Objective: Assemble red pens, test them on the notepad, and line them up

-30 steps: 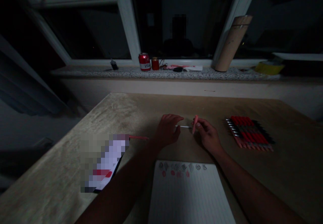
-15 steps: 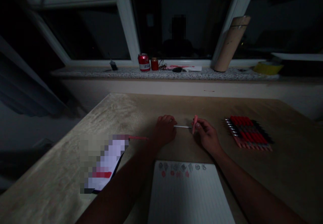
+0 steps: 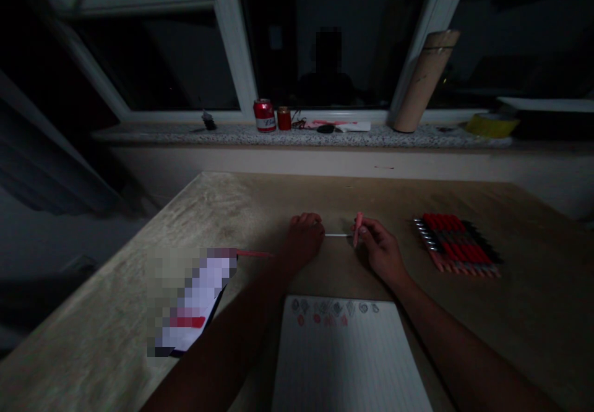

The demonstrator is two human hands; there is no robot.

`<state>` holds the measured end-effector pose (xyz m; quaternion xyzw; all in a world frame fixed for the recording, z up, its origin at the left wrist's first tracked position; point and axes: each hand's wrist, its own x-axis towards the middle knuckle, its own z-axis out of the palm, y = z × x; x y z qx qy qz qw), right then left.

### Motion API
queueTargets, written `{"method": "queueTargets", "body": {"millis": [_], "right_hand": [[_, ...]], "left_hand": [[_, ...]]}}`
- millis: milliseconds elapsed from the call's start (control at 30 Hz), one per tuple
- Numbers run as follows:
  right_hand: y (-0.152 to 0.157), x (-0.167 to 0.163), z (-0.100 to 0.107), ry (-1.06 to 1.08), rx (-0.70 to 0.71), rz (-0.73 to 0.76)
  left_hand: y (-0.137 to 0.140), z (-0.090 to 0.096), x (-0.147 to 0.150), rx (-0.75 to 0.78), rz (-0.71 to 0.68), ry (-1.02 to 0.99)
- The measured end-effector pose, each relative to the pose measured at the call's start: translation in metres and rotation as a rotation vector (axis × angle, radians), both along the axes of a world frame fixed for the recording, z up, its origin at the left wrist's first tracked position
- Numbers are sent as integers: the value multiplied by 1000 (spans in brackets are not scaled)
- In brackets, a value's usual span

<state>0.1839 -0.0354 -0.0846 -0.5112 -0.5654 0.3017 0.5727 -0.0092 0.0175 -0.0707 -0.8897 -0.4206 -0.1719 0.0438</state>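
Note:
My left hand [image 3: 306, 237] rests above the table with its fingers curled. From its right side a thin white stick [image 3: 338, 235], much like a pen refill, runs toward my right hand; its left end is hidden in the fingers. My right hand [image 3: 381, 250] pinches a short pink pen-like piece [image 3: 357, 229] between thumb and fingers, tilted nearly upright. The stick's right end reaches close to the pink piece; whether they touch I cannot tell. Nearer to me lies a lined notebook [image 3: 348, 362] with small black and red drawings along its top.
Several red, black and pink pens [image 3: 457, 244] lie side by side at the right. A phone [image 3: 204, 300] and a pink pencil-like stick [image 3: 254, 253] are on the left. The windowsill [image 3: 232, 133] holds a red can [image 3: 264, 115], a tall tube [image 3: 426, 83] and yellow tape [image 3: 492, 125].
My left hand has shifted very slightly, and a little less of the white stick shows between the hands. The right hand and pink piece stay almost in place.

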Motion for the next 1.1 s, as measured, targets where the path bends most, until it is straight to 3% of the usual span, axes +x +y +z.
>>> {"method": "queueTargets", "body": {"millis": [267,667,967,1100], "right_hand": [[-1,0,0,-6,-22,2],[-3,-4,3,-18,18,118],[-5,-6,1,-81,-16,114],[-6,-9,4,-85,5,134]], "left_hand": [[-4,17,4,-68,-124,-31],[-5,32,9,-404,-66,-920],[-4,60,6,-421,-38,-1401],[-6,68,5,-400,-67,-1461]]}}
